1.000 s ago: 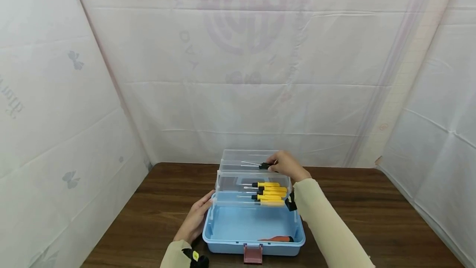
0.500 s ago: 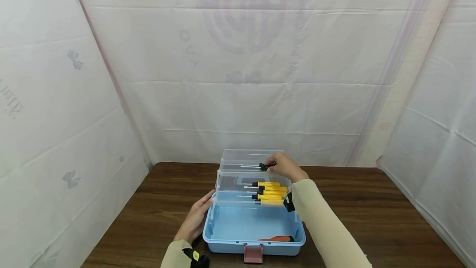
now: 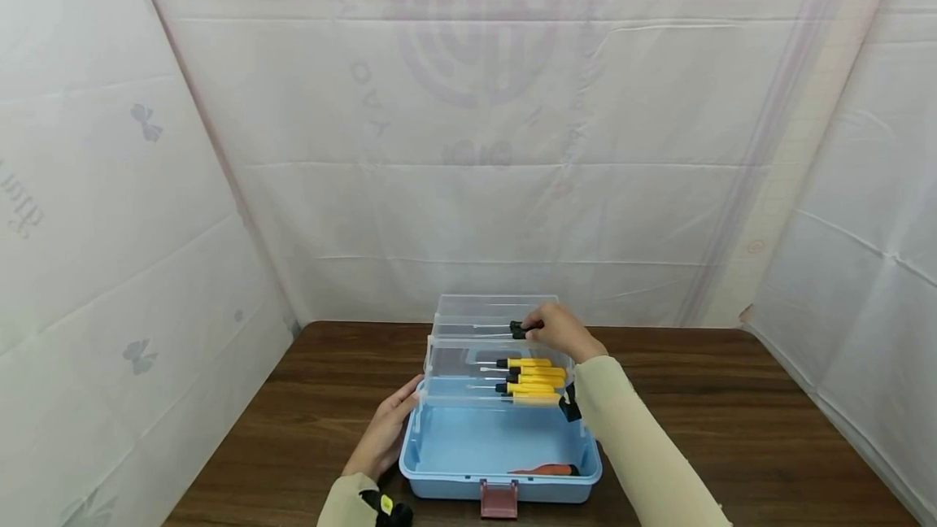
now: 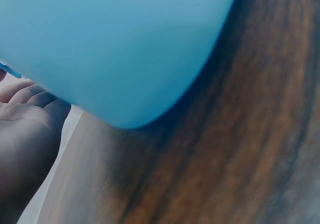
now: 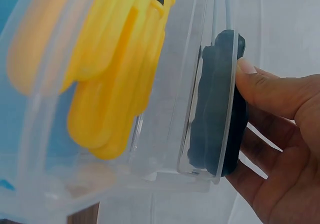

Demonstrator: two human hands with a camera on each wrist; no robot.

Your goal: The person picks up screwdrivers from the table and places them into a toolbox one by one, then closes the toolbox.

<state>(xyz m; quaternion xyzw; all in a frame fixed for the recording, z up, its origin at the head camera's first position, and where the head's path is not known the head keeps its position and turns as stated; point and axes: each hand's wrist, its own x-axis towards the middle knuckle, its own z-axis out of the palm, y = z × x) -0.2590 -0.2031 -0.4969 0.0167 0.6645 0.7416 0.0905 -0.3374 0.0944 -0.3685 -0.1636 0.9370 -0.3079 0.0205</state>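
A blue toolbox (image 3: 498,437) stands unlidded, with clear plastic trays raised at its back. My right hand (image 3: 560,329) is at the upper clear tray (image 3: 454,305), its thumb and fingers gripping a black-handled screwdriver (image 5: 236,139). Another black handle (image 5: 205,114) lies beside it, seen through the tray's clear wall in the right wrist view. My left hand (image 3: 384,428) rests along the toolbox's left side, fingers stretched out; in the left wrist view the box corner hides part of them.
Several yellow-handled screwdrivers (image 3: 538,376) lie in the lower clear tray (image 3: 446,358). An orange-handled tool (image 3: 549,469) lies at the front right of the toolbox floor. A pink latch (image 3: 499,500) hangs at the front. White sheets (image 3: 468,210) surround the brown wooden table (image 3: 293,429).
The black-handled screwdriver in my right hand has come down slightly in the upper tray, its shaft now level alongside the other. My left hand and the toolbox have stayed put.
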